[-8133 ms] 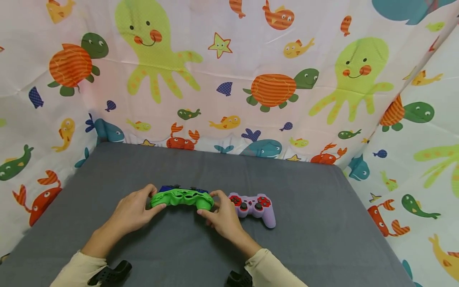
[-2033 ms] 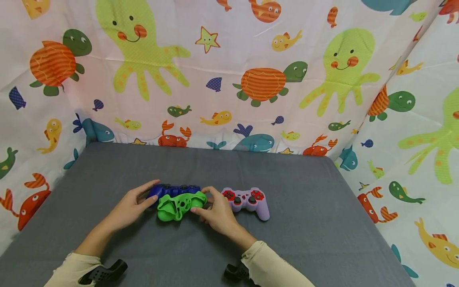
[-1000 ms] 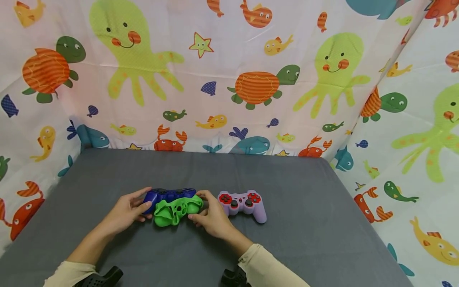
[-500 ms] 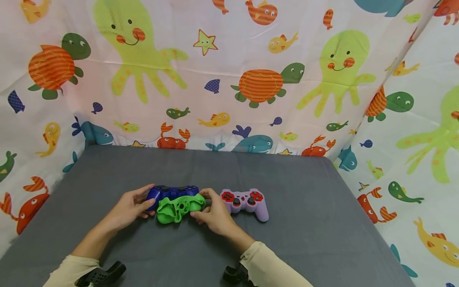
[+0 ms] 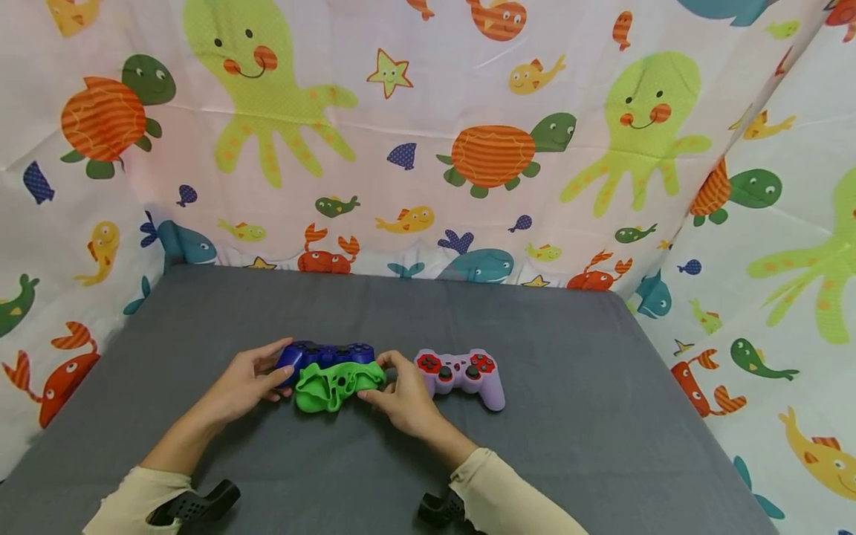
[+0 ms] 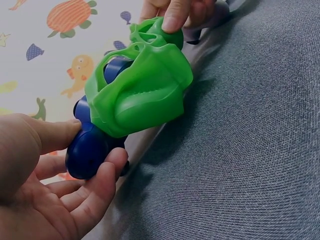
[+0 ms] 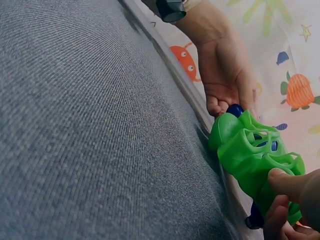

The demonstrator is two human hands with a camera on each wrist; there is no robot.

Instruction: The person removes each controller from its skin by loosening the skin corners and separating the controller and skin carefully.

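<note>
A blue game controller (image 5: 325,354) is between my hands, above the grey cloth. My left hand (image 5: 242,384) grips its left handle (image 6: 87,152), which is bare, with thumb on one side and fingers on the other. A soft green silicone cover (image 5: 328,385) lies loose and crumpled along the controller's near side, its hollow left end off the handle. Blue shows through its holes in both wrist views. My right hand (image 5: 409,397) pinches the right end of the cover, thumb (image 7: 284,183) pressed on the green; the controller's right handle is hidden there.
A lilac controller (image 5: 461,373) with red button areas lies on the cloth just right of my right hand. Grey cloth (image 5: 568,431) covers the table. A curtain (image 5: 414,96) with sea animals hangs behind and at both sides.
Eight seconds ago the green cover spanned the controller's near side and both hands held its ends. Since then its left end has come off, and my left hand has gripped the bare blue handle.
</note>
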